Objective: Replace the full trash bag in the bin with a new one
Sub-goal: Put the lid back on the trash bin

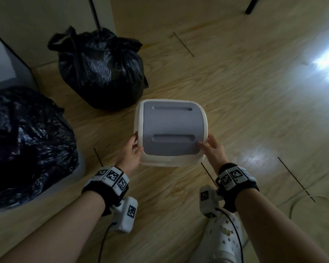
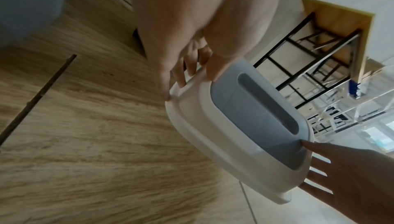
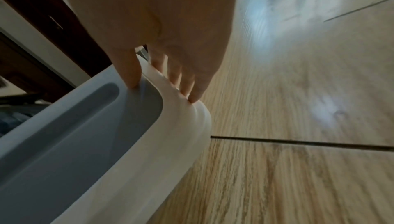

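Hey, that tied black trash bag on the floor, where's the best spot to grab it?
Grip the tied trash bag by its knotted neck, reaching from above: the bunched plastic there stands up from the bulging body, which looks too wide and slack to hold.

Under you runs a pale wood-grain floor [image 1: 235, 92] with thin dark seams and a bright glare patch at the far right. A white perforated clog [image 1: 224, 242] shows at the bottom edge, and a thin cable [image 1: 292, 205] loops on the floor to its right. In the left wrist view, a wooden-topped desk [image 2: 332, 30] on a black metal frame stands farther back, against a pale wall.
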### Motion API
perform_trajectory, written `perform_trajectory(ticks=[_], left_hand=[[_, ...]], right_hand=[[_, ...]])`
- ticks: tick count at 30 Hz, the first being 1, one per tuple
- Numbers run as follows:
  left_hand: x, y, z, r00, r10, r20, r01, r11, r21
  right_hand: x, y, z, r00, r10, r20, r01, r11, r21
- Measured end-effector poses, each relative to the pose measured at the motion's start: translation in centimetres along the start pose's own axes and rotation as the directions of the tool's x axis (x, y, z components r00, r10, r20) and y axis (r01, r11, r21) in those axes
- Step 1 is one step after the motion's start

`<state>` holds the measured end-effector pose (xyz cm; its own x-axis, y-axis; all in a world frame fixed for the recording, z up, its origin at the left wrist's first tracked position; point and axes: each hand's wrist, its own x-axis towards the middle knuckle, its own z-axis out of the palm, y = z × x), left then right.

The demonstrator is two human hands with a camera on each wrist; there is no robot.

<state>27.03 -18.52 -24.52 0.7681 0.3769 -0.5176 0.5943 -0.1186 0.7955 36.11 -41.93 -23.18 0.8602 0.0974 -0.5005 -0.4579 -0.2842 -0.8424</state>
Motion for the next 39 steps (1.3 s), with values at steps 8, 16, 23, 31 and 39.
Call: perform_trajectory(ticks=[8,16,23,31,39], left_hand=[[-8.6,7.7,-4.1,0.954,0.298,-0.025,-0.297,0.954,0.042],[-17.8,10.2,-13.6,0.859,0.486,-0.159,-0.493,0.870,-0.008],[-23.5,7.1,-23.4,0.837,0.443,-0.322,-0.467,0.884,0.004],[-24.8,1.1,-29.6,0.840,0.296,-0.455,-0.355,0.933,-0.049],[-21.4,-3.1,-31.6,0.856,0.175,-0.486,-0.238,0.969,-0.071]], right_hand=[[-9.5,-8.3,-3.5,0.992,-0.124,0.008,0.123,0.991,0.057],[-18.9,-16.1,0.1,0.915,-0.374,0.150,0.389,0.916,-0.094],[-22.7,-19.4,8.8,0.832,-0.431,0.348,0.515,0.835,-0.195],[-22.6,-19.8,18.3,0.802,-0.318,0.506,0.496,0.827,-0.266],[-18.9,-17.4,24.4,0.812,-0.224,0.539,0.442,0.839,-0.317]])
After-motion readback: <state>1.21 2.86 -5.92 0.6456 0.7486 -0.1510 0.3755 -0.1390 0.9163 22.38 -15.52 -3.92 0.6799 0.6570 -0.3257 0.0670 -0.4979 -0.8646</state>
